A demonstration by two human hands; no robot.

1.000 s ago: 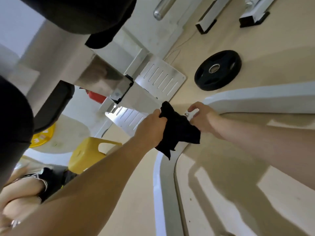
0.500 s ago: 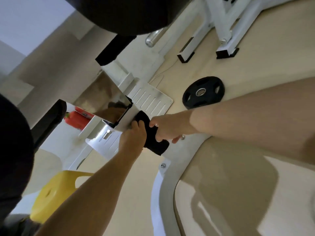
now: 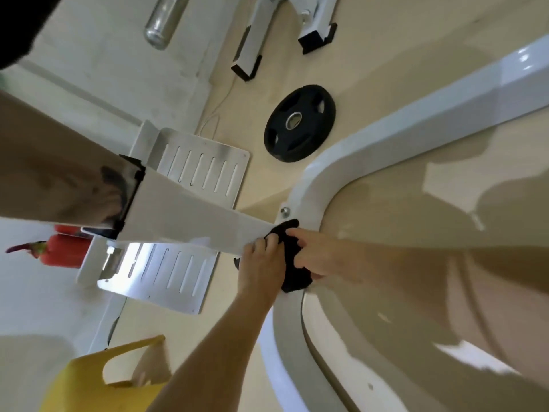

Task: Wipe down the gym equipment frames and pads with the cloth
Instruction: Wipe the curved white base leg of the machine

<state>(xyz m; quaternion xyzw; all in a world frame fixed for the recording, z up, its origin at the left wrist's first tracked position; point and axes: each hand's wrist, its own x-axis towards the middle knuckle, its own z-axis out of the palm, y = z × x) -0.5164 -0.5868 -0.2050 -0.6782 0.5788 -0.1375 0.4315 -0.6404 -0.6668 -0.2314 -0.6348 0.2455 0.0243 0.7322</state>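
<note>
Gripping the black cloth (image 3: 294,278) from both sides, the two hands met at the place where the straight white beam (image 3: 193,221) joins the curved white frame (image 3: 312,185). The left hand (image 3: 261,263) came from below, with its fingers curled over the left edge of the cloth, close to the end of the beam. The right hand (image 3: 316,252) came from the right side and its fingers were bent around the other edge, so the cloth was bunched between them and pressed on the frame. One part of the cloth showed above the fingers, just under a small bolt (image 3: 285,211) on the frame.

On the floor (image 3: 386,69) beyond the frame lay a black weight plate (image 3: 300,123). Two slotted metal plates (image 3: 205,171) stood on both sides of the beam. A red fire extinguisher (image 3: 62,251) was on the left, partly hidden by the beam, and a yellow stool (image 3: 89,382) was at the bottom left. A chrome bar (image 3: 160,28) was at the top.
</note>
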